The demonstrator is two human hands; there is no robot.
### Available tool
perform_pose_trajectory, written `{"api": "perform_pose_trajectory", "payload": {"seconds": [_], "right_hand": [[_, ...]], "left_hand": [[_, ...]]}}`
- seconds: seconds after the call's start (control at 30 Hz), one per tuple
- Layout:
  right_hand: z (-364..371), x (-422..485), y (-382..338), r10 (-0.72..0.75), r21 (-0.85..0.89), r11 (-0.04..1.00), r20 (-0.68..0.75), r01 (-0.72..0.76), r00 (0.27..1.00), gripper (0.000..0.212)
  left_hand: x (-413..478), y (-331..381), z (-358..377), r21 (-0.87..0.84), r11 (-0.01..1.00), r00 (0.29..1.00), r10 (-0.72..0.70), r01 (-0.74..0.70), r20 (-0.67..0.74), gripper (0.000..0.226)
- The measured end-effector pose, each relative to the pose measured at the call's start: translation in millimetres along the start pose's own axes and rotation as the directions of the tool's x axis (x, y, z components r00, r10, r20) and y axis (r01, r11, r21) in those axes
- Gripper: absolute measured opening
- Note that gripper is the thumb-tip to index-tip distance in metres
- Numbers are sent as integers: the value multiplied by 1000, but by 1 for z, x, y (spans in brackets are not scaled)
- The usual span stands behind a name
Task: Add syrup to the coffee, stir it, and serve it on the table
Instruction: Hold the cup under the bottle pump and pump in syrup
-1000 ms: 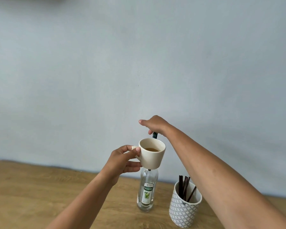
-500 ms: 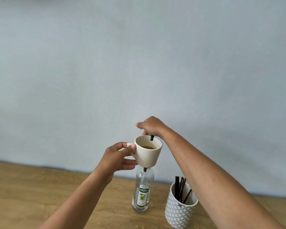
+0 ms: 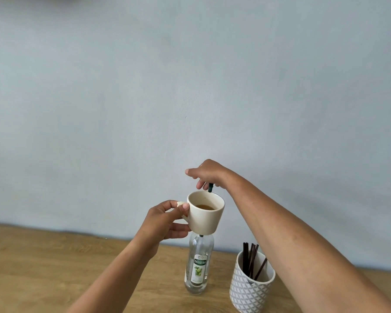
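Note:
My left hand (image 3: 165, 222) holds a cream cup (image 3: 207, 219) by its handle, lifted off the table, with brown coffee (image 3: 204, 207) inside. The cup hangs right above and in front of a clear syrup bottle (image 3: 198, 271) with a green-and-white label, which stands on the wooden table (image 3: 54, 267). My right hand (image 3: 207, 173) is closed over the bottle's top. A dark green pump spout (image 3: 210, 187) sticks down from its fingers at the cup's far rim. The cup hides the bottle's neck.
A white cup with a grey diamond pattern (image 3: 250, 288) stands to the right of the bottle and holds several dark stir sticks (image 3: 251, 258). My right forearm passes above it. A pale blue wall rises behind the table.
Almost nothing: the cup and both hands shift slightly sideways in view. Both grips stay the same.

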State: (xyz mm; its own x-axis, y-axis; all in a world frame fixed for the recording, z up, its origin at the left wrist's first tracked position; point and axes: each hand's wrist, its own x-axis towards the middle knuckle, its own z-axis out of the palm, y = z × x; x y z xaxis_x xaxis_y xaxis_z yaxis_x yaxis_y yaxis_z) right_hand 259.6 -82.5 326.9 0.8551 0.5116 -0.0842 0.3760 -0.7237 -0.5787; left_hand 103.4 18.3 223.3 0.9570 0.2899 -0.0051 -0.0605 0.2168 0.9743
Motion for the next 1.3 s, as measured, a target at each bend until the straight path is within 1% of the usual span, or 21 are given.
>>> {"api": "perform_pose_trajectory", "payload": {"seconds": [0.27, 0.47, 0.53, 0.6, 0.73, 1.03, 1.17, 1.3], "right_hand": [[8, 5, 8, -34, 63, 997, -71, 38, 997, 52], [4, 4, 6, -18, 67, 998, -45, 21, 999, 58], [1, 3, 4, -15, 61, 998, -34, 17, 999, 61], [-1, 1, 1, -16, 63, 998, -27, 18, 999, 62], [-3, 0, 0, -14, 29, 999, -5, 14, 1000, 58], [7, 5, 9, -23, 99, 995, -69, 30, 997, 44], [7, 4, 9, -9, 102, 995, -70, 17, 998, 44], [4, 1, 3, -7, 51, 999, -35, 9, 999, 50]], "left_hand": [[3, -4, -2, -17, 1000, 1000, -7, 8, 9, 24], [2, -3, -1, -15, 1000, 1000, -2, 2, 1, 22], [1, -1, -1, -16, 1000, 1000, 3, -3, 5, 25], [-1, 0, -1, -11, 1000, 1000, 10, -10, 12, 33], [-1, 2, -1, -12, 1000, 1000, 20, -20, 13, 40], [2, 0, -4, -1, 1000, 1000, 29, -29, 11, 33], [2, 1, -3, -4, 1000, 999, 29, -28, 18, 33], [0, 1, -2, 1, 999, 999, 33, -33, 13, 36]]}}
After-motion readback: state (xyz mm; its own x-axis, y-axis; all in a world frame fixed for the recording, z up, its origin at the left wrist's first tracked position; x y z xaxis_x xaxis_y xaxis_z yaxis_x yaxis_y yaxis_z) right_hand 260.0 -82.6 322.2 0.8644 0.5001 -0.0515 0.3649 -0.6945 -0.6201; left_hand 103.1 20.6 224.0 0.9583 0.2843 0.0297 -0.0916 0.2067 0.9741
